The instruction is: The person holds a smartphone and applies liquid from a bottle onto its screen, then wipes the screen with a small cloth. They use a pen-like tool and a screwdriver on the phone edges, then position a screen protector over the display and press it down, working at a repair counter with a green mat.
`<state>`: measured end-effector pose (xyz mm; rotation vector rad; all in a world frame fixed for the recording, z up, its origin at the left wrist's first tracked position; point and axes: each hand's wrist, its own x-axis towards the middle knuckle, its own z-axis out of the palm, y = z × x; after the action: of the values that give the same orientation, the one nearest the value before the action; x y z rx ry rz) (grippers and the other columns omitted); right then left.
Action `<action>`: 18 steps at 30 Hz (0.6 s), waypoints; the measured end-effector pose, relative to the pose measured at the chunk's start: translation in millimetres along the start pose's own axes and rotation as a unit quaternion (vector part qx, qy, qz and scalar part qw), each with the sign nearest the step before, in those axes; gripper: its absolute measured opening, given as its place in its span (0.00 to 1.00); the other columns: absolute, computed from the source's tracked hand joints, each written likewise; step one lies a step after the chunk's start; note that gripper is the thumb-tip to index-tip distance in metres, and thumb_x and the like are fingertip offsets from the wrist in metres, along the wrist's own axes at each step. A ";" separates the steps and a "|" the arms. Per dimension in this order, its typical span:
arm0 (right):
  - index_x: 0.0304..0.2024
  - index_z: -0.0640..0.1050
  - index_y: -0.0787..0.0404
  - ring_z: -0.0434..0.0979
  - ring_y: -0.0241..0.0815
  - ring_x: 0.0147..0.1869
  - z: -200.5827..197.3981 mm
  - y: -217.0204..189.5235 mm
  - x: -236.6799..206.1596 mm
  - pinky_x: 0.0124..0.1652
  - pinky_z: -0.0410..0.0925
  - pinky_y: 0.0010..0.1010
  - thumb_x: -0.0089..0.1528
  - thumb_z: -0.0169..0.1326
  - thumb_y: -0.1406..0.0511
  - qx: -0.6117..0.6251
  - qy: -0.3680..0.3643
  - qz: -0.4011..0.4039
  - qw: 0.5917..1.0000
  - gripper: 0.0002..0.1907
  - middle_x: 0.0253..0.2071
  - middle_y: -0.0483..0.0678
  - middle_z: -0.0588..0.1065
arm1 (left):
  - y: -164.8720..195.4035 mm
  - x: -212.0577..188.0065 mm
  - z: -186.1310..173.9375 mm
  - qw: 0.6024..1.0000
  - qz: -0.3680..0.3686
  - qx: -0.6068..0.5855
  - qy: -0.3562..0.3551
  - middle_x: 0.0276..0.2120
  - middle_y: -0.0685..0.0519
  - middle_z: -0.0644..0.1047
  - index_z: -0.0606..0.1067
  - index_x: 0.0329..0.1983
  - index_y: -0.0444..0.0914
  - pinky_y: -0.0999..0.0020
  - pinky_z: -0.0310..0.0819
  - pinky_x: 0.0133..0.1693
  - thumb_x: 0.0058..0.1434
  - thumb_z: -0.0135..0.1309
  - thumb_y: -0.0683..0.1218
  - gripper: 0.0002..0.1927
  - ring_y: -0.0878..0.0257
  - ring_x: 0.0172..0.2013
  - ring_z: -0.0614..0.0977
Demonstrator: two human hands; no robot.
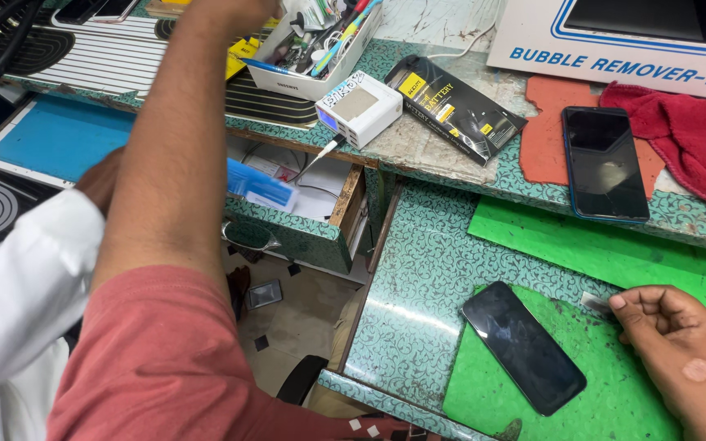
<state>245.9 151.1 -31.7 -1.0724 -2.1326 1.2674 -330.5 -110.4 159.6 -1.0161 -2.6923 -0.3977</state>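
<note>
My left arm in a red sleeve reaches to the top edge, where my left hand point(243, 10) is mostly cut off beside a white box of tools point(308, 61); its fingers are hidden. My right hand point(680, 351) rests at the lower right on a green mat point(614, 245), fingers curled, with thumb and forefinger pinching a small pale tab point(595, 303). A black phone point(523, 347) lies screen up on the mat just left of that hand, apart from it.
Another person's white sleeve point(18, 278) and hand point(100, 180) reach toward an open drawer point(304, 233) holding a blue item point(259, 186). On the upper shelf lie a white charger block point(359, 106), a black package point(455, 106), a blue-edged phone point(605, 162), a red cloth point(688, 139).
</note>
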 end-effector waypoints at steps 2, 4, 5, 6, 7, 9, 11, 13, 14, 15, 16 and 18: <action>0.47 0.80 0.68 0.71 0.30 0.33 -1.0 3.4 0.6 0.36 0.65 0.20 0.68 0.59 0.65 0.001 -0.002 0.000 1.000 0.10 0.33 0.44 0.76 | -9.3 -9.6 -10.2 0.993 -0.083 -0.081 -0.008 0.36 0.40 0.78 0.81 0.46 0.39 0.49 0.75 0.35 0.62 0.63 0.56 0.18 0.48 0.36 0.81; 0.47 0.80 0.68 0.71 0.30 0.33 -1.7 7.5 1.7 0.36 0.65 0.21 0.68 0.58 0.66 0.003 -0.006 0.002 1.000 0.10 0.34 0.45 0.77 | -14.6 -19.3 -14.9 0.988 -0.094 -0.120 -0.013 0.36 0.43 0.79 0.81 0.47 0.41 0.51 0.76 0.36 0.61 0.63 0.55 0.17 0.50 0.37 0.81; 0.47 0.80 0.68 0.71 0.30 0.33 -2.2 10.2 2.4 0.36 0.66 0.20 0.68 0.58 0.66 0.010 -0.008 -0.009 1.000 0.10 0.33 0.44 0.77 | -17.5 -23.8 -16.8 0.985 -0.100 -0.138 -0.016 0.36 0.44 0.79 0.81 0.47 0.42 0.53 0.76 0.37 0.61 0.64 0.55 0.17 0.51 0.37 0.82; 0.48 0.80 0.68 0.71 0.29 0.34 -2.4 12.9 3.3 0.37 0.66 0.20 0.68 0.58 0.66 0.018 -0.011 -0.019 1.000 0.10 0.33 0.44 0.77 | -21.7 -28.1 -18.9 0.982 -0.106 -0.157 -0.019 0.36 0.45 0.80 0.82 0.47 0.42 0.54 0.76 0.37 0.61 0.64 0.54 0.16 0.52 0.38 0.82; 0.48 0.80 0.68 0.71 0.29 0.34 -2.3 16.0 4.6 0.37 0.66 0.20 0.68 0.58 0.66 0.026 -0.014 -0.030 0.999 0.10 0.33 0.44 0.77 | -26.1 -31.3 -20.5 0.978 -0.112 -0.175 -0.021 0.37 0.46 0.80 0.82 0.48 0.43 0.56 0.76 0.38 0.60 0.64 0.54 0.16 0.53 0.38 0.82; 0.46 0.79 0.69 0.72 0.29 0.34 -1.2 22.4 8.8 0.37 0.66 0.20 0.68 0.59 0.67 0.031 -0.013 -0.033 0.999 0.09 0.33 0.44 0.77 | -36.1 -36.0 -22.0 0.973 -0.136 -0.183 -0.021 0.37 0.46 0.81 0.81 0.49 0.42 0.56 0.78 0.39 0.61 0.64 0.54 0.16 0.55 0.38 0.83; 0.44 0.78 0.69 0.72 0.29 0.34 -0.9 28.9 11.9 0.37 0.67 0.20 0.68 0.59 0.67 0.039 -0.014 -0.034 0.999 0.09 0.34 0.44 0.78 | -44.7 -40.1 -16.8 0.971 -0.171 -0.163 -0.018 0.36 0.46 0.82 0.78 0.49 0.39 0.54 0.81 0.39 0.64 0.63 0.55 0.18 0.55 0.37 0.84; 0.44 0.78 0.69 0.72 0.28 0.34 -1.2 34.6 13.7 0.37 0.67 0.20 0.68 0.59 0.66 0.051 -0.016 -0.035 0.998 0.09 0.34 0.44 0.78 | -52.8 -40.8 -12.6 0.973 -0.187 -0.130 -0.039 0.39 0.44 0.81 0.79 0.51 0.39 0.54 0.83 0.40 0.62 0.65 0.50 0.17 0.54 0.38 0.85; 0.44 0.78 0.69 0.72 0.28 0.34 -1.3 37.0 14.4 0.37 0.67 0.20 0.69 0.59 0.66 0.048 -0.013 -0.032 0.998 0.10 0.34 0.44 0.78 | -56.3 -41.0 -10.7 0.973 -0.194 -0.113 -0.050 0.40 0.43 0.81 0.79 0.51 0.39 0.53 0.84 0.41 0.60 0.66 0.48 0.17 0.53 0.38 0.85; 0.44 0.78 0.69 0.71 0.28 0.34 -1.0 38.9 15.2 0.36 0.66 0.20 0.69 0.60 0.66 0.045 -0.011 -0.029 0.999 0.10 0.34 0.45 0.77 | -58.5 -41.4 -8.3 0.977 -0.188 -0.086 -0.053 0.40 0.43 0.81 0.80 0.50 0.40 0.54 0.83 0.41 0.58 0.68 0.48 0.18 0.53 0.38 0.85; 0.44 0.78 0.69 0.71 0.28 0.34 -0.8 40.3 16.0 0.36 0.66 0.20 0.69 0.60 0.66 0.041 -0.008 -0.026 0.999 0.10 0.34 0.45 0.77 | -59.6 -42.3 -5.0 0.980 -0.182 -0.059 -0.057 0.41 0.44 0.81 0.80 0.49 0.41 0.54 0.82 0.41 0.56 0.69 0.47 0.18 0.53 0.38 0.84; 0.44 0.78 0.69 0.71 0.28 0.34 -1.1 41.6 17.2 0.36 0.66 0.19 0.69 0.60 0.65 0.046 -0.012 -0.032 0.998 0.10 0.34 0.45 0.77 | -58.7 -43.5 -0.9 0.986 -0.158 -0.026 -0.038 0.40 0.45 0.82 0.82 0.47 0.42 0.56 0.81 0.41 0.53 0.72 0.48 0.19 0.53 0.38 0.84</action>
<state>252.7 177.1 -67.8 -0.9478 -2.0867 1.3419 -338.0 -179.5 137.0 -0.6240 -2.9325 -0.4991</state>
